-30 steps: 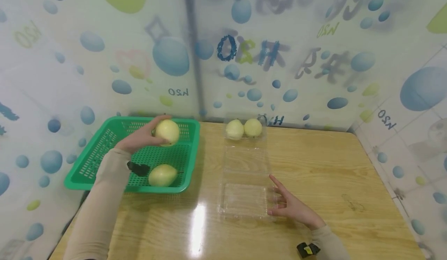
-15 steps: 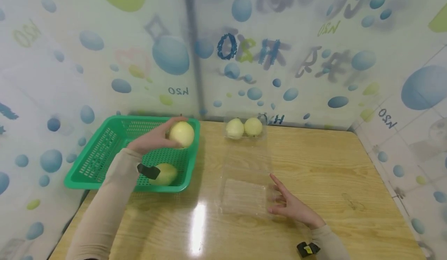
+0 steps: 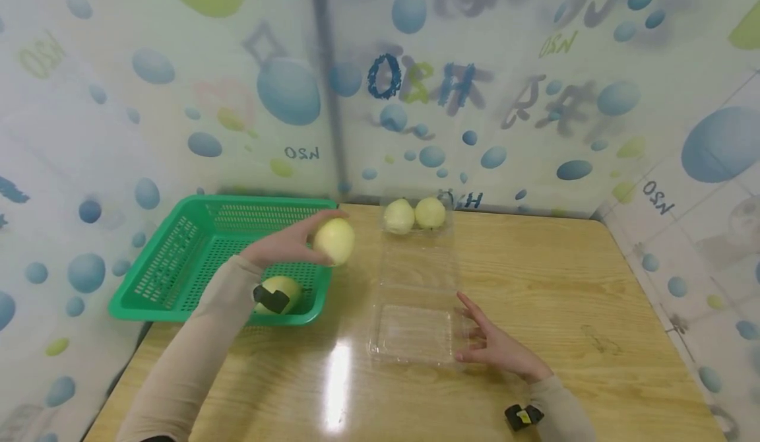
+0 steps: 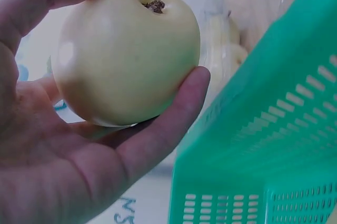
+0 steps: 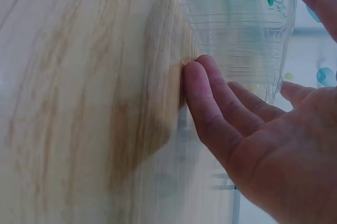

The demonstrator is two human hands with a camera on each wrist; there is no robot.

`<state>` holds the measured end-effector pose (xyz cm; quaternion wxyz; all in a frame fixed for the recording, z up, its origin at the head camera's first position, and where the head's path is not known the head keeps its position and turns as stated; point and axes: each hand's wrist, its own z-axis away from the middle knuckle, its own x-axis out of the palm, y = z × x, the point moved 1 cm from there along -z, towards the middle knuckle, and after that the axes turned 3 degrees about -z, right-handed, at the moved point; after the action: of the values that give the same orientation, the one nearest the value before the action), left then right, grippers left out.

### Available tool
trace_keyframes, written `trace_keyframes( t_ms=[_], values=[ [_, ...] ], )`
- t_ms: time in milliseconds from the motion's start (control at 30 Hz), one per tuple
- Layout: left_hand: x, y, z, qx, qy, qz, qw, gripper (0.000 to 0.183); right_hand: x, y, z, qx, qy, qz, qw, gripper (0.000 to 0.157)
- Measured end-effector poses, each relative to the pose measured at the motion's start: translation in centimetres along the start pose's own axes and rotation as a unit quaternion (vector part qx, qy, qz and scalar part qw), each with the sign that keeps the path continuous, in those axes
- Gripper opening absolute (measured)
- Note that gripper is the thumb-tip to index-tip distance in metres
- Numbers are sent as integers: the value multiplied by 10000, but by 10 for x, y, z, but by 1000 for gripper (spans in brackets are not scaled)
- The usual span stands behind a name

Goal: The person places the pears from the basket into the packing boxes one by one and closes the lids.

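A pale yellow pear (image 3: 334,241) is held in my left hand (image 3: 291,242), by the green basket's right rim. In the left wrist view, thumb and fingers curl round that pear (image 4: 129,50), whose dark brown end faces the camera. Another pear (image 3: 282,293) lies in the basket, partly behind the wrist camera. My right hand (image 3: 501,349) is at the right side of a clear plastic box (image 3: 415,333) lying opened out on the table. In the right wrist view, its extended fingers (image 5: 202,97) touch the box wall (image 5: 237,39).
The green perforated basket (image 3: 320,307) stands on the table's left. Against the back wall, two pears (image 3: 413,215) sit side by side in clear plastic behind the opened box. The wooden table (image 3: 534,277) meets patterned walls at the back and sides.
My left hand has carried the pear rightward, from over the basket to its right rim and slightly beyond. The right hand has stayed beside the clear box.
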<state>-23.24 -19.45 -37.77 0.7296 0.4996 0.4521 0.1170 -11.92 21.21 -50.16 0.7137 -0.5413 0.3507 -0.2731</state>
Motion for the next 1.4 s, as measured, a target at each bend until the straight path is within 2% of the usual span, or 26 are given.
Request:
trace_keyframes(
  t_ms=[267,567,833,1067,1233,1400],
  values=[
    [23,6,-11,324,-272,165,9990,84,-2,0,0,31,-16,-25,10000,101],
    [50,7,-22,432,-609,494,9960,87,-2,1,-1,22,-22,-60,10000,101],
    [73,12,-29,679,-723,366,9944,87,-2,2,-2,10,-7,-13,10000,101],
    [92,17,-36,1216,-931,-83,9882,83,0,0,-1,116,71,-24,9999,101],
    [107,18,-42,1263,-1239,-86,9842,82,1,1,-1,165,115,-70,9998,102],
    [121,20,-48,1233,-1158,-236,9853,82,1,1,-1,129,113,-44,9998,102]
  ],
)
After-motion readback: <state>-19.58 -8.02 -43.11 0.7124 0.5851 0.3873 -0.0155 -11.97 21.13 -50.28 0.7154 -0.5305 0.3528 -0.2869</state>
